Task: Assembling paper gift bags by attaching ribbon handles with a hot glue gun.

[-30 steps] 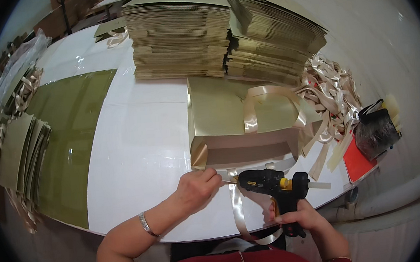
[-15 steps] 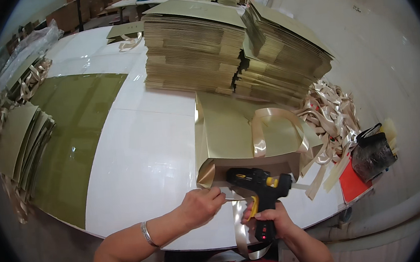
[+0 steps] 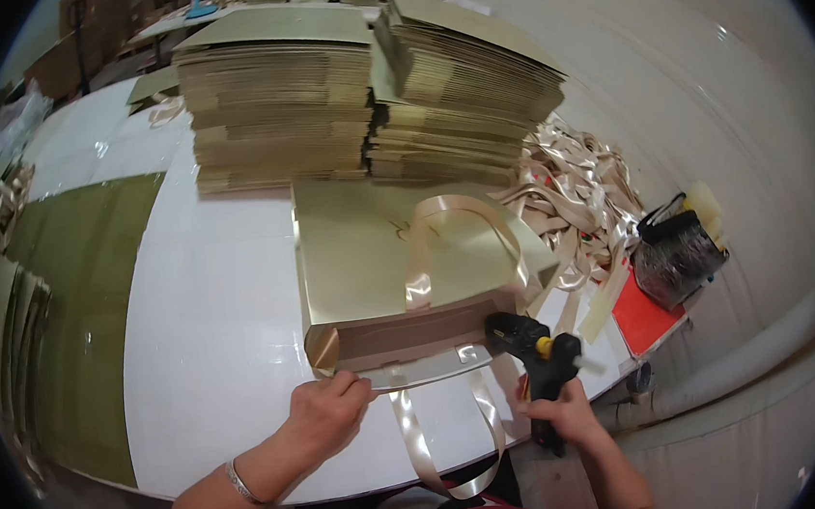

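Observation:
A pale green-gold paper bag [image 3: 359, 249] lies flat-sided on the white table, its open mouth facing me. One satin ribbon handle [image 3: 417, 254] loops over its upper panel. Another ribbon loop [image 3: 415, 448] hangs from the near edge over the table's front. My left hand [image 3: 330, 416], a bracelet on its wrist, pinches the rim at the mouth's left corner. In my right hand [image 3: 562, 411] is a black and yellow glue gun [image 3: 562, 362], its nozzle at the right end of the mouth. Whether the nozzle touches the paper I cannot tell.
Two tall stacks of flat bags [image 3: 279, 111] stand behind the bag. To the right lie a heap of ribbons [image 3: 581, 191], a black wrapped container [image 3: 679, 260] and a red sheet [image 3: 646, 316]. A green mat [image 3: 93, 311] and more bags [image 3: 22, 337] are at left.
The view has shifted right. The glue gun has moved right, from in front of the mouth to its right end. The bag's near rim and lower ribbon loop now show plainly.

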A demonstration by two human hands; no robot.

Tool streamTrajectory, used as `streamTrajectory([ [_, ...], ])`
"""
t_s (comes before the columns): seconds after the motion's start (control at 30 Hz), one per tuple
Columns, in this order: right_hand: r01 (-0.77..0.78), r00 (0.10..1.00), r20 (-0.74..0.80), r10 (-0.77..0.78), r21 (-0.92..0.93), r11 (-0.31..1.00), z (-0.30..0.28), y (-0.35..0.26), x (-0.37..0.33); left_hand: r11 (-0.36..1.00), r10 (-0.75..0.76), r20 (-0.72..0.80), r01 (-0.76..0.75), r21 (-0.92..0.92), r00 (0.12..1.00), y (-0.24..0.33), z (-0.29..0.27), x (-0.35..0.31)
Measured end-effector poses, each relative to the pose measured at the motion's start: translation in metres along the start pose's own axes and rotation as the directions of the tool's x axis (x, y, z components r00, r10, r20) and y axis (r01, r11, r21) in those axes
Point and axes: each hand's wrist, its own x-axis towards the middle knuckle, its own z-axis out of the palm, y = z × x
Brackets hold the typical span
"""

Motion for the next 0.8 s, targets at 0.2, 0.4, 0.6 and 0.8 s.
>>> streamTrajectory([
  [0.2,0.131,0.991,-0.107,-0.075,0.775,0.619,-0.041,0.038,-0.041,0.996,-0.076,-0.083,0.071,-0.061,0.994,0.005,-0.001,0.011],
  [0.4,0.087,0.525,-0.766,0.370,0.481,0.872,-0.122,0.117,-0.035,0.990,-0.116,-0.158,0.101,-0.099,0.981,0.010,0.008,0.018],
  [0.6,0.096,0.779,-0.417,0.468,0.818,0.567,-0.228,0.176,-0.032,0.990,-0.138,-0.174,0.130,-0.056,0.975,0.005,0.002,0.008],
  [0.8,-0.337,0.767,-0.220,0.603,0.662,0.670,-0.289,0.248,-0.032,0.981,-0.172,-0.147,0.155,-0.117,0.974,-0.002,0.004,0.019],
])
